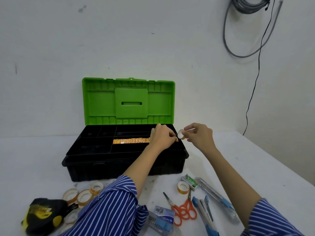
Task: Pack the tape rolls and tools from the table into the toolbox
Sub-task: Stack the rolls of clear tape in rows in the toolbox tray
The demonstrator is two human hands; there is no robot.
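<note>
Rolls [131, 140] line one toolbox [95, 165] slot on edge, saving room; left hand [162, 137] pinches the row's 3 o'clock end, right hand [198, 135] pinches another roll [181, 134] alongside.

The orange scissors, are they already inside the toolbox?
No, the orange scissors lie on the table in front of the open toolbox, beside a stapler.

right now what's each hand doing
left hand: pinching a tape roll in the toolbox tray
right hand: holding a small tape roll
</note>
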